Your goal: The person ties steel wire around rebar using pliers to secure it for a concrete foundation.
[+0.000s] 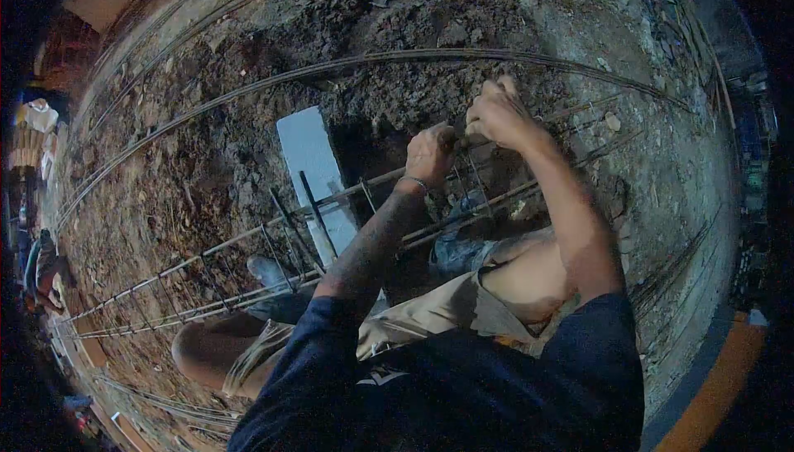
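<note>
My left hand point(429, 155) is curled into a fist just above a long steel rebar cage point(217, 247). Close beside it on the right, my right hand point(499, 114) is bent at the wrist with its fingers closed. Whatever the two hands grip is hidden or too small to name. Below them, thin tie bars join the cage's long rods, which run across in front of my knees. Two short dark bars point(317, 216) stick up from the cage, left of my left forearm.
A pale flat slab point(308, 148) lies on the dug soil under the cage. Long thin rods point(347, 62) cross the ground beyond my hands. My boots point(455, 245) stand by the cage. Dark loose earth point(356, 22) is heaped ahead. An orange-brown strip point(728, 369) shows at lower right.
</note>
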### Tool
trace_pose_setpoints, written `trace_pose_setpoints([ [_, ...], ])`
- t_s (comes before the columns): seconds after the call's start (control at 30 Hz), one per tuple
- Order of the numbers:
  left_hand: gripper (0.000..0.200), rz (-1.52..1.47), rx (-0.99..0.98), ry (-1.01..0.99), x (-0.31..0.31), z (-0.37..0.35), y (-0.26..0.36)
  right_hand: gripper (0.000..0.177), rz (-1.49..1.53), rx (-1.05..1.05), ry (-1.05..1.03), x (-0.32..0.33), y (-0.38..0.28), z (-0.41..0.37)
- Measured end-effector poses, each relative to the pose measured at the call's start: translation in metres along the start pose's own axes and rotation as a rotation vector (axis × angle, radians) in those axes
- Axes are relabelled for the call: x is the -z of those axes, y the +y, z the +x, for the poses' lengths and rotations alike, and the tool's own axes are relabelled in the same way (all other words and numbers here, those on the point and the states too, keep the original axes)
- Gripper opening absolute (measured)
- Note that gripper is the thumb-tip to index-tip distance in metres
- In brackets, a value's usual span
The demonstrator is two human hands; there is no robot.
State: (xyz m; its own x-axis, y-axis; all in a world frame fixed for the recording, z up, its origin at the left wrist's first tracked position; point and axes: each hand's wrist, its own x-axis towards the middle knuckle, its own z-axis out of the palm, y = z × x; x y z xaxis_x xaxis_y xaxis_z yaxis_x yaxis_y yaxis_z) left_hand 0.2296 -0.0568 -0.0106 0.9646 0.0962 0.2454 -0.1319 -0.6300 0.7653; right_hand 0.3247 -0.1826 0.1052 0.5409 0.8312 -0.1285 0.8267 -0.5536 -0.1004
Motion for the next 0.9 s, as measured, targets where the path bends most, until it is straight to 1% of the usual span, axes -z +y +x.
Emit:
trace_pose_setpoints([
  [0.13, 0.025, -0.097, 0.023, -0.030, 0.020, 0.004, 0.014, 0.010, -0.024, 0.073, 0.000, 0.008, -0.005, 0.018],
  [0.2, 0.026, -0.253, 0.242, -0.290, 0.027, 0.013, 0.010, 0.018, -0.030, -0.036, -0.008, 0.016, -0.013, 0.023],
  [0.23, 0.026, -0.252, 0.244, -0.287, 0.024, 0.016, 0.005, 0.018, -0.029, -0.032, -0.008, 0.013, -0.012, 0.024],
  [0.3, 0.032, -0.499, 0.181, -0.210, 0.008, 0.025, -0.009, 0.023, 0.074, -0.037, -0.034, 0.007, -0.006, 0.029],
  [0.33, 0.032, -0.503, 0.185, -0.201, -0.001, 0.032, -0.018, 0.023, 0.070, -0.030, -0.039, 0.009, -0.008, 0.029],
  [0.4, 0.033, -0.017, 0.035, -0.276, -0.015, 0.043, -0.030, 0.025, 0.064, -0.077, -0.020, 0.014, -0.017, 0.027],
  [0.43, 0.033, -0.022, 0.042, -0.276, -0.008, 0.042, -0.025, 0.025, 0.065, -0.075, -0.028, 0.011, -0.015, 0.027],
  [0.5, 0.035, -0.126, 0.197, -0.495, 0.016, 0.046, -0.011, 0.020, 0.068, 0.192, 0.492, 0.004, -0.011, 0.027],
  [0.53, 0.035, -0.127, 0.199, -0.496, 0.016, 0.040, -0.007, 0.020, 0.069, 0.192, 0.491, 0.005, -0.015, 0.023],
  [0.6, 0.034, -0.163, -0.019, 0.155, 0.013, 0.022, 0.000, 0.018, 0.268, -0.096, 0.507, 0.009, -0.033, 0.006],
  [0.63, 0.034, -0.168, -0.009, 0.159, 0.012, 0.023, -0.001, 0.018, 0.268, -0.092, 0.496, 0.000, -0.037, -0.004],
  [0.7, 0.037, -0.347, 0.136, -0.026, 0.010, 0.028, -0.004, 0.014, 0.386, -0.160, 0.284, -0.027, -0.036, -0.021],
  [0.73, 0.037, -0.353, 0.146, -0.025, 0.014, 0.027, 0.000, 0.014, 0.386, -0.160, 0.272, -0.037, -0.033, -0.023],
  [0.8, 0.039, -0.474, 0.331, -0.182, 0.026, 0.028, 0.010, 0.014, 0.461, -0.222, 0.239, -0.050, -0.031, -0.026],
  [0.83, 0.039, -0.475, 0.332, -0.180, 0.025, 0.027, 0.008, 0.014, 0.461, -0.221, 0.238, -0.049, -0.032, -0.026],
  [0.9, 0.043, -0.273, 0.230, -0.068, 0.021, 0.023, 0.008, 0.014, 0.420, -0.227, 0.218, -0.044, -0.031, -0.026],
])
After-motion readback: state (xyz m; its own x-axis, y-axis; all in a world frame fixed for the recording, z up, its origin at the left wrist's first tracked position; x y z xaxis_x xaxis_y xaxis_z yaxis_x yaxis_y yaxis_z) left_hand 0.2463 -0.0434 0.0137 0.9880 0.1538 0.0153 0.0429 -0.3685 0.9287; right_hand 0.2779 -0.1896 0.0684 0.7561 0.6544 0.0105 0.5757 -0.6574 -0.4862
